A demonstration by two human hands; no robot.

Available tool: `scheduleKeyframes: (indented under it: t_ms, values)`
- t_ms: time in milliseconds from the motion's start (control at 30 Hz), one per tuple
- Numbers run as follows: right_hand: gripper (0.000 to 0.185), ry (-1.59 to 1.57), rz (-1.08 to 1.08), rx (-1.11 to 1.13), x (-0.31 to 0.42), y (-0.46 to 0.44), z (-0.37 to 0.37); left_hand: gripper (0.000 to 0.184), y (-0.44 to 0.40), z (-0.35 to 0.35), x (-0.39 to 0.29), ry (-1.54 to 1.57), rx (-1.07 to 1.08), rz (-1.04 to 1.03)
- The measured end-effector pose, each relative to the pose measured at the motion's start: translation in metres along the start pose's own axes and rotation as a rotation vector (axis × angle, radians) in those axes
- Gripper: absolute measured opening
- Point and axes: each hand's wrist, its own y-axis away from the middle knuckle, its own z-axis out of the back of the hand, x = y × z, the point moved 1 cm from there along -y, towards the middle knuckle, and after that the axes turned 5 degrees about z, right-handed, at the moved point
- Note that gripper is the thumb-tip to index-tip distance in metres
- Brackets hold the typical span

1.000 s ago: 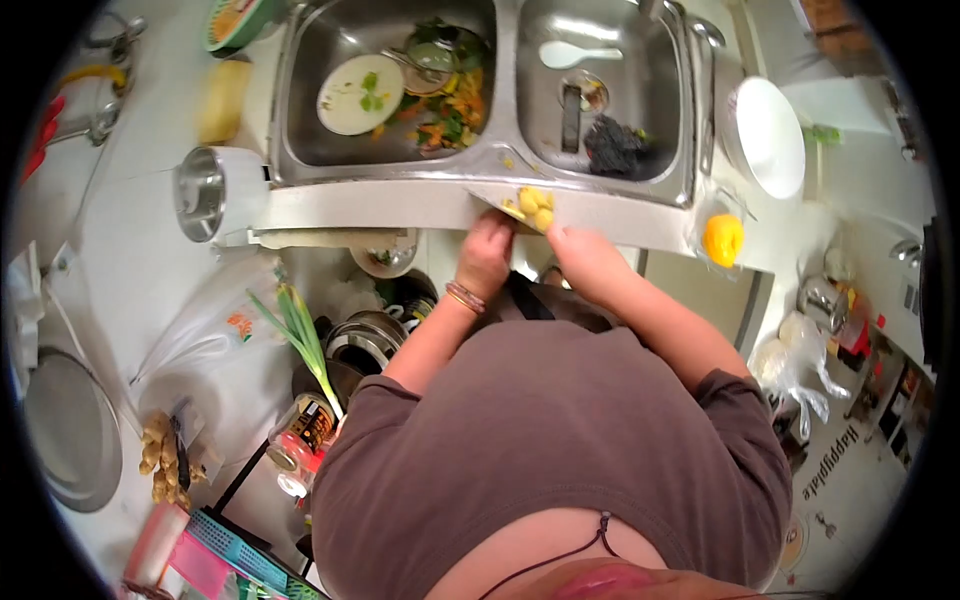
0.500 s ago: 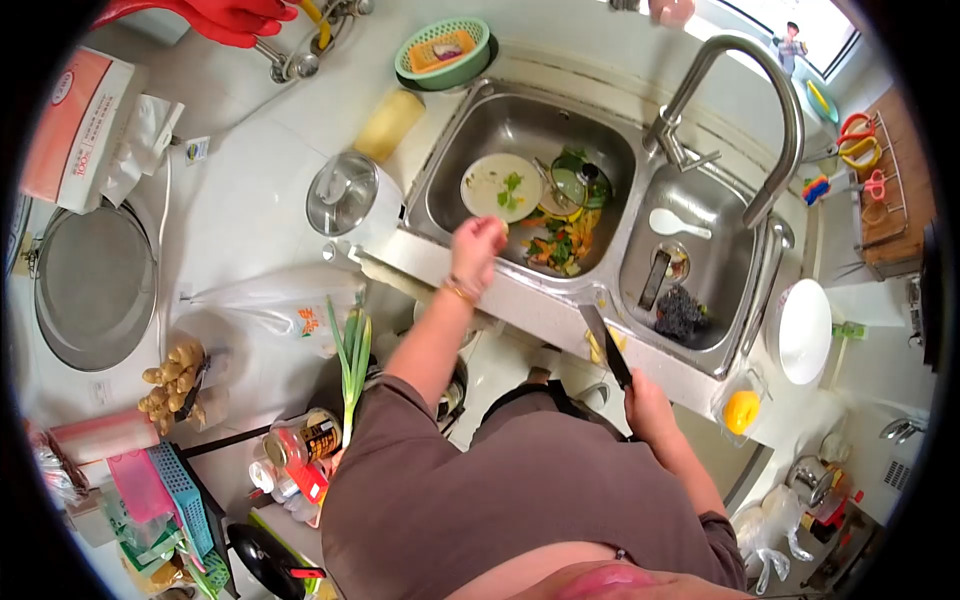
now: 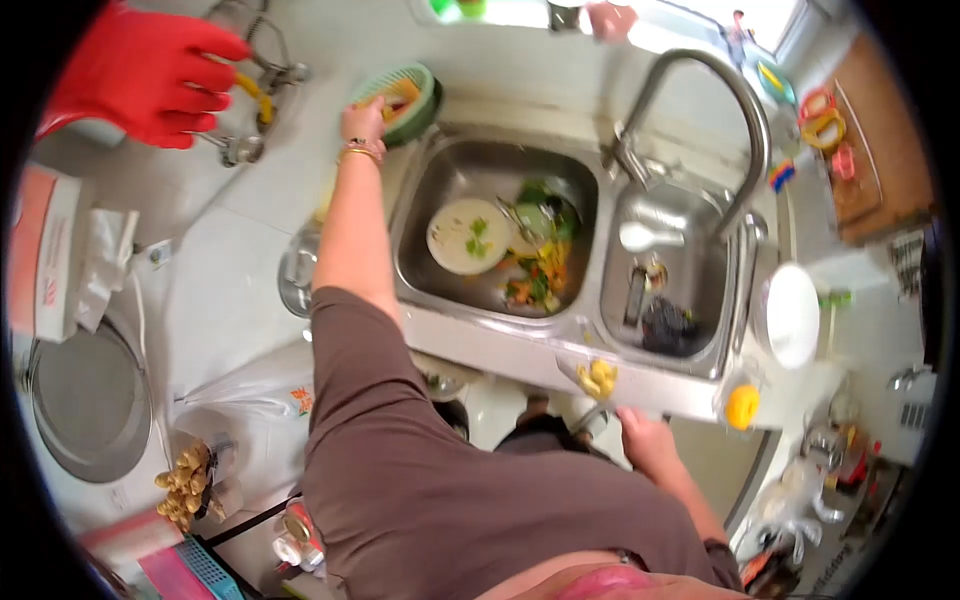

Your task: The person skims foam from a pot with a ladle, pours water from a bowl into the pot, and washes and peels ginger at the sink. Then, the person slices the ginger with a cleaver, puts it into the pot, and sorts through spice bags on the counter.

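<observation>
My left hand (image 3: 363,120) reaches to the rim of the green basket (image 3: 412,122) at the sink's far left corner. Its fingers are bunched over the basket's near side; what they hold is hidden. Orange and reddish items show inside the basket. My right hand (image 3: 650,442) is closed around the handle of a knife, low at the counter's front edge. Pale yellow pieces (image 3: 598,377) lie over the blade, which is mostly covered and blurred, in front of the sink's right basin.
The left basin holds a white plate (image 3: 455,248) and vegetable scraps (image 3: 540,283). A white spoon (image 3: 650,236) and dark bundle (image 3: 667,326) lie in the right basin, under the faucet (image 3: 735,78). A white bowl (image 3: 791,318) and yellow pepper (image 3: 742,407) stand right.
My left hand has moved from beside the left basin up to the green basket. My right hand stays low with the knife, slightly lower in view. The camera view has shifted.
</observation>
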Motion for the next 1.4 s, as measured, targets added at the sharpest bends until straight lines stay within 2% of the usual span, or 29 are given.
scheduleKeyframes:
  t_ms: [67,133,200,267,367,400,600,733,800,833,867,967,1067,1100,1200,1333,1400]
  values:
    - [0.023,-0.032,0.029,0.009,0.001,0.002,0.003,0.043,0.043,-0.004,0.024,-0.024,0.27,-0.263]
    - [0.025,0.032,0.079,-0.078,-0.001,0.006,0.0,0.034,0.145,-0.002,0.037,-0.069,0.55,-0.378]
    - [0.026,0.113,0.105,-0.08,-0.004,0.009,-0.002,0.021,0.248,0.008,0.066,-0.021,0.958,-0.427]
    - [0.027,0.164,0.12,-0.099,-0.007,0.011,-0.006,0.015,0.334,0.023,0.088,-0.314,1.271,-0.602]
    - [0.026,0.215,0.175,-0.124,-0.012,0.012,-0.015,0.016,0.415,0.033,0.126,-0.338,1.468,-0.667]
    - [0.026,0.228,0.189,-0.133,-0.013,0.013,-0.017,0.014,0.432,0.036,0.137,-0.357,1.478,-0.614]
    - [0.025,0.266,0.223,-0.23,-0.015,0.023,-0.022,0.008,0.445,0.014,0.185,-0.427,1.312,-0.773]
    - [0.025,0.229,0.203,-0.264,-0.021,0.046,-0.013,0.009,0.434,0.002,0.191,-0.455,1.302,-0.771]
    - [0.025,0.167,0.167,-0.325,-0.034,0.063,-0.011,0.012,0.422,0.001,0.19,-0.394,1.216,-0.694]
    - [0.021,0.064,0.106,-0.363,-0.038,0.07,-0.007,0.013,0.417,0.005,0.19,-0.414,1.156,-0.551]
    - [0.019,-0.192,-0.059,-0.328,-0.051,0.079,-0.016,0.015,0.416,0.009,0.186,-0.432,1.091,-0.41]
    - [0.011,-0.954,-0.578,-0.201,-0.076,0.093,-0.045,0.036,0.424,0.021,0.2,-0.545,1.077,-0.373]
    - [0.012,-1.398,-0.636,-0.26,-0.093,0.092,-0.089,0.057,0.454,0.025,0.203,-0.528,1.03,-0.594]
    - [0.013,-1.436,-0.651,-0.267,-0.092,0.09,-0.097,0.073,0.46,0.024,0.199,-0.581,1.064,-0.507]
    - [0.013,-1.468,-0.663,-0.226,-0.081,0.076,-0.107,0.073,0.469,0.014,0.198,-0.65,0.98,-0.704]
    - [0.014,-1.486,-0.668,-0.143,-0.066,0.055,-0.116,0.066,0.466,0.007,0.21,-0.638,0.982,-0.721]
    - [0.016,-1.486,-0.63,-0.105,-0.059,0.047,-0.114,0.061,0.463,0.007,0.215,-0.592,1.031,-0.636]
